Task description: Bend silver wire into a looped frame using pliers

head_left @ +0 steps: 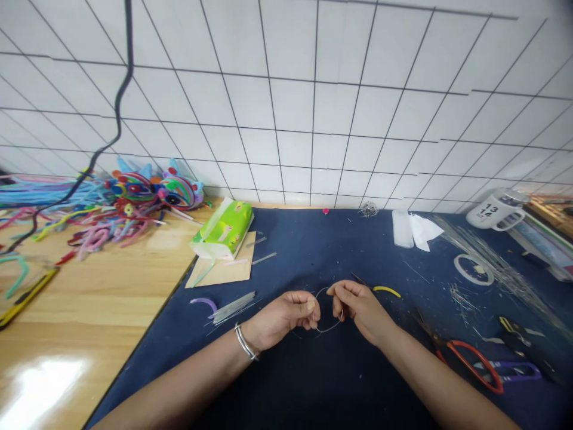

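Observation:
A thin wire bent into a loop [330, 328] hangs between my two hands above the dark blue mat. My left hand [286, 316], with a silver bangle [245, 341] at the wrist, pinches the loop's left side between thumb and fingers. On the opposite side, my right hand [353, 304] has its thumb and index finger closed on the wire, the other fingers curled. The wire's ends are too fine to make out. Just beyond the right hand lies a tool with a yellow handle [387, 291], its other parts mostly hidden.
Red-handled scissors [474, 364] lie by my right forearm, near purple-handled snips [521, 371]. Loose wires [505, 269], a tape roll [459, 261] and a mug [495, 209] are at right. A tissue pack [226, 230] and cut strips [233, 307] lie left. Pipe cleaners [58, 194] cover the wooden table's back.

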A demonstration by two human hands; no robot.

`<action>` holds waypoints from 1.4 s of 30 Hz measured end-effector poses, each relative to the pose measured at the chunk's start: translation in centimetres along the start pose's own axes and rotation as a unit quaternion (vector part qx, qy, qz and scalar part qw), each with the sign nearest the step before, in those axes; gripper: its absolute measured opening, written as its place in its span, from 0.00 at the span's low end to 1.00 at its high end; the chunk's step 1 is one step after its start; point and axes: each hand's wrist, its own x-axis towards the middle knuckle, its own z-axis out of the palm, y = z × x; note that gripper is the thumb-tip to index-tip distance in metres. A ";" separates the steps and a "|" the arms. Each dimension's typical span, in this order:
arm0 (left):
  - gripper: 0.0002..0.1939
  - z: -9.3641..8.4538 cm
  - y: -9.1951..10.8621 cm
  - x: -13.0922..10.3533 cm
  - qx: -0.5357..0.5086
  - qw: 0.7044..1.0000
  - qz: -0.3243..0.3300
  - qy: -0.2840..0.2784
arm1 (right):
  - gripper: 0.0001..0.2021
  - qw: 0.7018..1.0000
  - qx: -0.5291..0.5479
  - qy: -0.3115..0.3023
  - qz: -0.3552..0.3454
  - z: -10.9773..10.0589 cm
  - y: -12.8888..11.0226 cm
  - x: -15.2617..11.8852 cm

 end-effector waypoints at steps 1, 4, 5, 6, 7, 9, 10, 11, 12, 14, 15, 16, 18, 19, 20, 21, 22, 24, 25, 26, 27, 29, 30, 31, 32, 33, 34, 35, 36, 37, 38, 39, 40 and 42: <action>0.10 0.0 0.0 0.0 0.004 1.000 -0.005 -0.006 | 0.12 1.000 0.004 -0.001 0.000 0.0 0.0 0.0; 0.09 0.1 0.0 -0.1 0.006 1.000 0.009 0.000 | 0.11 1.000 0.010 0.001 -0.007 0.0 -0.1 -0.1; 0.09 0.1 0.1 -0.1 0.010 1.000 0.018 0.003 | 0.11 1.000 0.010 0.002 -0.010 0.0 -0.1 -0.1; 0.09 0.0 0.2 -0.1 0.017 1.000 0.025 0.004 | 0.10 1.000 0.008 0.001 -0.014 -0.1 -0.2 -0.1; 0.10 0.0 0.3 -0.1 0.024 0.999 0.030 0.003 | 0.10 1.000 0.008 0.000 -0.017 -0.2 -0.2 -0.2; 0.10 -0.2 0.5 -0.1 0.033 0.999 0.039 0.000 | 0.10 1.000 0.008 -0.005 -0.018 -0.4 -0.2 -0.1; 0.10 -0.3 0.5 -0.1 0.033 0.999 0.040 -0.003 | 0.10 1.000 0.010 -0.007 -0.016 -0.5 -0.2 -0.1; 0.10 -0.3 0.5 -0.1 0.027 0.999 0.041 -0.005 | 0.09 1.000 0.014 -0.009 -0.014 -0.7 -0.2 0.0; 0.09 -0.4 0.4 -0.1 0.017 0.999 0.041 -0.005 | 0.09 1.000 0.020 -0.010 -0.013 -0.8 -0.2 0.0; 0.09 -0.5 0.3 0.0 -0.013 0.999 0.040 0.002 | 0.09 0.999 0.040 -0.011 -0.012 -0.9 -0.2 0.1; 0.09 -0.5 0.2 0.0 -0.031 0.999 0.042 0.010 | 0.10 0.999 0.051 -0.011 -0.014 -0.9 -0.2 0.1; 0.08 -0.5 0.0 0.0 -0.050 0.997 0.049 0.021 | 0.10 0.998 0.061 -0.011 -0.015 -0.9 -0.2 0.1; 0.07 -0.4 -0.1 0.0 -0.080 0.994 0.065 0.043 | 0.11 0.997 0.074 -0.018 -0.012 -0.7 -0.1 0.1; 0.07 -0.3 -0.2 0.1 -0.090 0.992 0.071 0.051 | 0.12 0.997 0.078 -0.023 -0.010 -0.6 0.0 0.0; 0.07 -0.3 -0.3 0.1 -0.097 0.991 0.073 0.056 | 0.12 0.996 0.081 -0.028 -0.007 -0.5 0.2 -0.1; 0.07 -0.2 -0.4 0.1 -0.101 0.990 0.073 0.058 | 0.12 0.996 0.086 -0.032 -0.007 -0.3 0.4 -0.1; 0.07 -0.1 -0.4 0.2 -0.104 0.990 0.071 0.061 | 0.12 0.995 0.091 -0.032 -0.009 -0.2 0.5 -0.2; 0.07 0.1 -0.6 0.2 -0.110 0.989 0.067 0.067 | 0.11 0.994 0.103 -0.028 -0.018 0.0 0.8 -0.3; 0.07 0.1 -0.6 0.3 -0.113 0.989 0.066 0.069 | 0.10 0.993 0.109 -0.027 -0.021 0.1 0.9 -0.3; 0.07 0.2 -0.7 0.3 -0.117 0.988 0.065 0.072 | 0.10 0.993 0.116 -0.027 -0.022 0.2 0.9 -0.3; 0.07 0.3 -0.8 0.4 -0.120 0.988 0.064 0.073 | 0.10 0.992 0.124 -0.029 -0.023 0.3 0.9 -0.4; 0.07 0.4 -1.0 0.4 -0.128 0.987 0.061 0.076 | 0.11 0.989 0.139 -0.038 -0.023 0.4 0.8 -0.4; 0.07 0.4 -1.1 0.5 -0.134 0.986 0.060 0.079 | 0.11 0.988 0.143 -0.043 -0.023 0.4 0.8 -0.4; 0.07 0.4 -1.2 0.5 -0.140 0.985 0.058 0.083 | 0.12 0.988 0.146 -0.047 -0.024 0.5 0.8 -0.4; 0.07 0.5 -1.3 0.5 -0.146 0.984 0.056 0.088 | 0.12 0.988 0.147 -0.049 -0.025 0.5 0.8 -0.4; 0.07 0.5 -1.4 0.6 -0.152 0.983 0.053 0.092 | 0.12 0.987 0.149 -0.048 -0.026 0.5 0.8 -0.4; 0.07 0.5 -1.5 0.6 -0.158 0.982 0.052 0.096 | 0.12 0.987 0.152 -0.046 -0.026 0.4 0.9 -0.3; 0.06 0.4 -1.5 0.6 -0.163 0.980 0.051 0.099 | 0.11 0.987 0.156 -0.043 -0.025 0.4 1.0 -0.3; 0.06 0.4 -1.6 0.6 -0.167 0.979 0.051 0.101 | 0.11 0.986 0.160 -0.040 -0.024 0.4 1.1 -0.2; 0.06 0.4 -1.6 0.6 -0.170 0.979 0.052 0.103 | 0.11 0.986 0.164 -0.037 -0.023 0.4 1.2 -0.2; 0.06 0.4 -1.6 0.6 -0.173 0.978 0.054 0.104 | 0.11 0.985 0.167 -0.036 -0.021 0.3 1.2 -0.2; 0.05 0.3 -1.7 0.6 -0.174 0.978 0.056 0.105 | 0.11 0.985 0.169 -0.036 -0.019 0.3 1.3 -0.2; 0.04 0.3 -1.7 0.6 -0.174 0.977 0.058 0.104 | 0.11 0.984 0.171 -0.036 -0.018 0.4 1.4 -0.2; 0.03 0.4 -1.7 0.6 -0.172 0.978 0.063 0.102 | 0.11 0.983 0.177 -0.037 -0.014 0.4 1.5 -0.2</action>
